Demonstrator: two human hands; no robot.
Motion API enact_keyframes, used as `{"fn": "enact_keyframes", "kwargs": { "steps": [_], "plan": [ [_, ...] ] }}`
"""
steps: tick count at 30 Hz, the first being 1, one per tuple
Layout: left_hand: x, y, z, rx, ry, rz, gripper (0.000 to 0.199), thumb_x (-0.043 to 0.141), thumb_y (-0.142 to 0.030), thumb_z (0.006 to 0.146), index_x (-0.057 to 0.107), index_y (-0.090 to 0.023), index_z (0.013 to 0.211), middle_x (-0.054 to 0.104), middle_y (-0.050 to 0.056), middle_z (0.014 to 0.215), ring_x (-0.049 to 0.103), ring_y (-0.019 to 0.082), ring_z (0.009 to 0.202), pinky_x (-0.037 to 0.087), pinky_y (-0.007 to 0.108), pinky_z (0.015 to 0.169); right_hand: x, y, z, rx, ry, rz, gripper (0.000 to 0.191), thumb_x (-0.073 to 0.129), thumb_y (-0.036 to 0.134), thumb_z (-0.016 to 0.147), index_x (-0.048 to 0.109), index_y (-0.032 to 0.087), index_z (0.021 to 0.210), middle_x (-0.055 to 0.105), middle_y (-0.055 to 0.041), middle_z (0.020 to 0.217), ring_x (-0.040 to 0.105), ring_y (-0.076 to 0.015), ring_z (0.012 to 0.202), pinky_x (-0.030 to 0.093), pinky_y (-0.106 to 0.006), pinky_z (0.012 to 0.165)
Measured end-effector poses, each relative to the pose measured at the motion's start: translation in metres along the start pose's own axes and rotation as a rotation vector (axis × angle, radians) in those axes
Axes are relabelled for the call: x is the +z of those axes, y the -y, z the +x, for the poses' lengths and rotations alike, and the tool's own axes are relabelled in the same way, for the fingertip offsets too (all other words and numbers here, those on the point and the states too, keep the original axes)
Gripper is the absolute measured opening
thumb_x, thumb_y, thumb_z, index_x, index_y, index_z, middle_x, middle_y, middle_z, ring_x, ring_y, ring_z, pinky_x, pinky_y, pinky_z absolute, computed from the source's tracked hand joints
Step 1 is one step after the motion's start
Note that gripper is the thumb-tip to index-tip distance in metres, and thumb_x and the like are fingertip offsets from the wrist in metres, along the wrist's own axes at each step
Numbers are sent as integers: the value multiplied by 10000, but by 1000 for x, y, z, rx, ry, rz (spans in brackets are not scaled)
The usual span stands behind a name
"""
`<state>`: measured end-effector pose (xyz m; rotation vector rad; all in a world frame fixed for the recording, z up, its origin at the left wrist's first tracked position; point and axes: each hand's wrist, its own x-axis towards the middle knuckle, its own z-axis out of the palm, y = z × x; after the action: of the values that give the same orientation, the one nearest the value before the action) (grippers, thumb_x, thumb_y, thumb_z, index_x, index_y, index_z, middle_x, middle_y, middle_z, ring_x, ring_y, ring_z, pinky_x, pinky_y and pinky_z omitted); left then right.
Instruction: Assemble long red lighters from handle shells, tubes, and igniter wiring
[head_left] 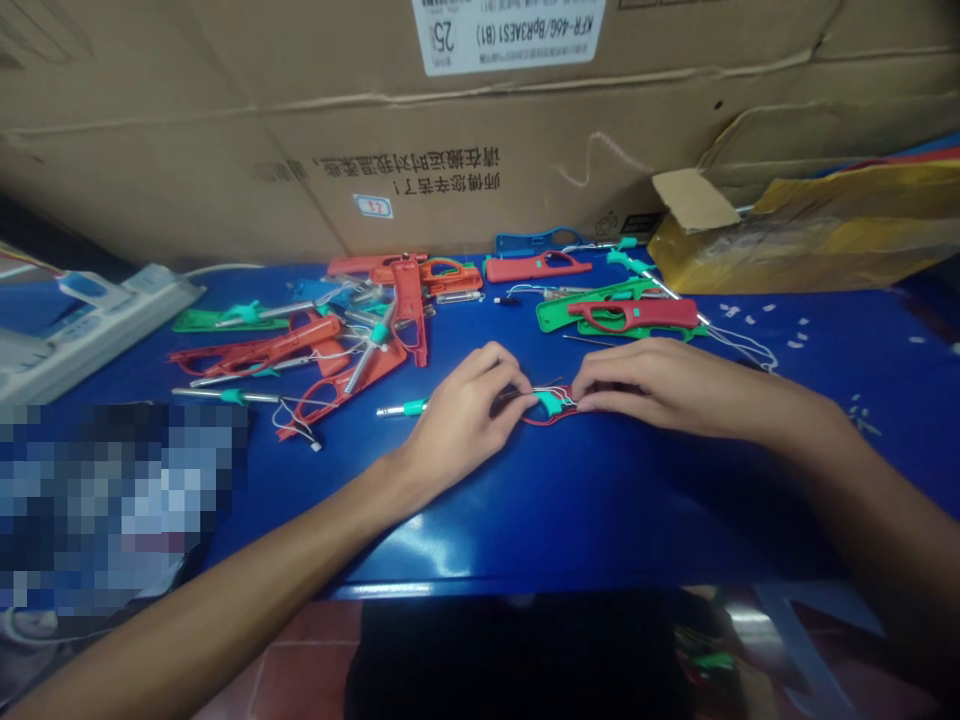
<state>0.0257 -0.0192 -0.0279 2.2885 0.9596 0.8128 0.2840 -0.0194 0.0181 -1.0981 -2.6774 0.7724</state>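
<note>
Both my hands work at a half-built gas lighter, a red handle shell [547, 421] lying on the blue table in front of me. In the shell sit a teal trigger [553, 402] and thin white wires [568, 396]. My left hand [469, 405] pinches the lighter at the trigger, thumb and forefinger closed. Its metal tube with a teal collar [412, 408] sticks out to the left, partly covered by that hand. With fingertips pressed together, my right hand [645, 385] grips the shell's right end by the wires; the exact spot is hidden.
Lighter parts in orange [409, 300], green and red lie piled at left. More shells, one red [645, 314], are behind my hands. A power strip [90, 330] stands at far left. A large cardboard box [300, 130] closes off the back; a taped carton [810, 235] is right.
</note>
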Motion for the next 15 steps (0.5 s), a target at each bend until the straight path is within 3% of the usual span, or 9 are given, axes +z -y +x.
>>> {"fn": "enact_keyframes", "kwargs": {
  "steps": [15],
  "plan": [
    [-2, 1, 0, 47, 11, 7, 49, 638, -185, 981, 639, -156, 941, 609, 38, 1002, 577, 171, 921, 485, 325, 809, 1, 0, 0, 5, -10, -12, 234, 524, 385, 1032, 714, 250, 1041, 756, -9, 1018, 684, -169, 899, 443, -285, 760]
  ]
}}
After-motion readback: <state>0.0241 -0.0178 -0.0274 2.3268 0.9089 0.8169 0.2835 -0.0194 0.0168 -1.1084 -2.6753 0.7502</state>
